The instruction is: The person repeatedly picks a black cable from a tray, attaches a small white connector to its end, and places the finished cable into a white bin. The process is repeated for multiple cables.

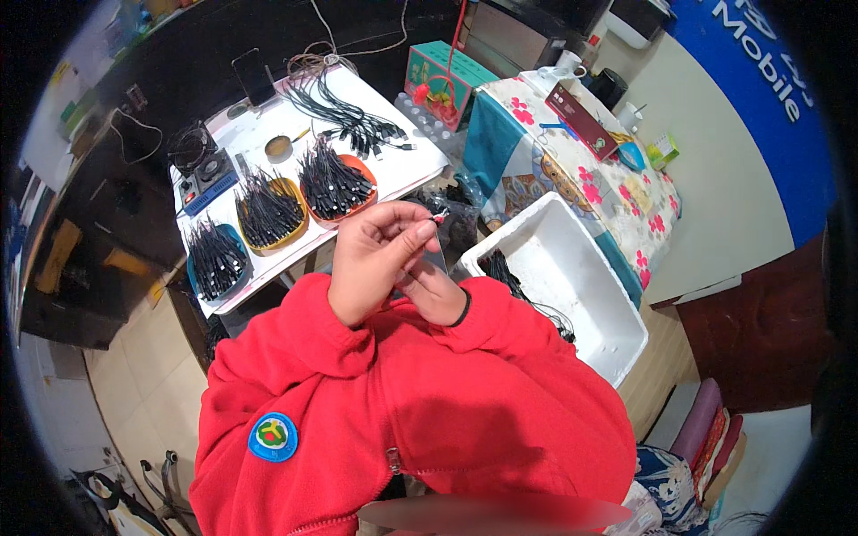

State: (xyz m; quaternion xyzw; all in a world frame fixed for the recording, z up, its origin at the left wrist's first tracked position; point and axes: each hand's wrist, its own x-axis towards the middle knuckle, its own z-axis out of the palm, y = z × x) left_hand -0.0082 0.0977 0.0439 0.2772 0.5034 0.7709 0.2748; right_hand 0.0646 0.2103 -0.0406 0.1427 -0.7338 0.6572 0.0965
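Your left hand [380,259] and right hand [438,290] meet just in front of your chest, on the near side of the white surface [420,156], and between them they hold a small clear plastic sleeve [431,262] and a tiny cable end [439,213] with a touch of red and white at its tip. The left grip is closed to a pinch, thumb and fingertips tight on that small piece. The right grip is curled shut beneath it, seemingly around the lower part of the sleeve, though your left hand covers most of its fingers. The danger, as I judge it, is a slip: the piece is small and held only by fingertips over your lap, so a loosened pinch could drop it into the folds of your red sleeves [295,357] or past the near edge of the surface. The white foam box [581,295], just right of the surface, holds black cables [505,271] that could snag. The red, yellow and blue trays [268,214] of cable pieces sit close to the surface's near edge. You cannot make out whether the piece is already inside the sleeve. The fisheye rim darkens everything beyond the surface's far side.
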